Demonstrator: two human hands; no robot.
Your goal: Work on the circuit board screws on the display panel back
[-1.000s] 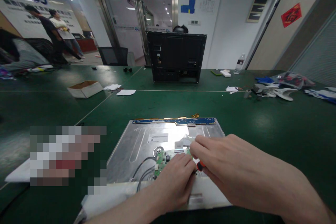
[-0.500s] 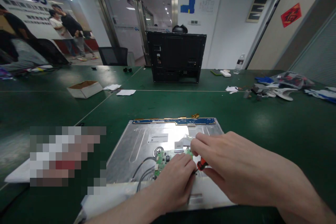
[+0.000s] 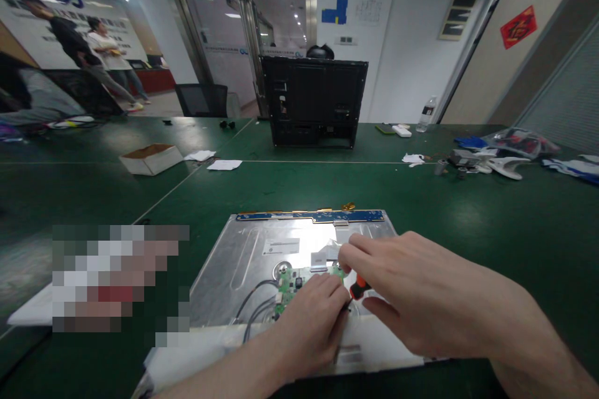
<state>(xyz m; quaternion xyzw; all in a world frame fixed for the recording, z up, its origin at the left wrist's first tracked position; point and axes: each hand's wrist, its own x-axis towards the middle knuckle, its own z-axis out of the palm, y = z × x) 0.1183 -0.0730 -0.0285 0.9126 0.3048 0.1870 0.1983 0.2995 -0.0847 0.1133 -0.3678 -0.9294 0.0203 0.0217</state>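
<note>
A small screwdriver with a red-orange handle (image 3: pixel 359 289) is sitting low in the centre of the frame, and the right hand (image 3: pixel 412 293) is pinching it, fingers closed together around the handle with the thumb underneath. Its tip is hidden behind the left hand (image 3: pixel 311 324), which is lying knuckles-up just left of it, fingers curled down and together onto a green circuit board (image 3: pixel 292 279); what they are pressing on cannot be told. The board is sitting on the silver metal back of a flat display panel (image 3: pixel 243 255), which is lying face down on the green table (image 3: pixel 468 212). Grey cables (image 3: pixel 255 302) are looping from the board's left edge toward the panel's near edge. A blue strip (image 3: pixel 311 216) is running along the panel's far edge.

Farther up the frame, a black monitor housing (image 3: pixel 314 101) is standing upright on the table. At left, a shallow cardboard box (image 3: pixel 150 158) is lying open; at upper right, a water bottle (image 3: pixel 427 114) is standing.
</note>
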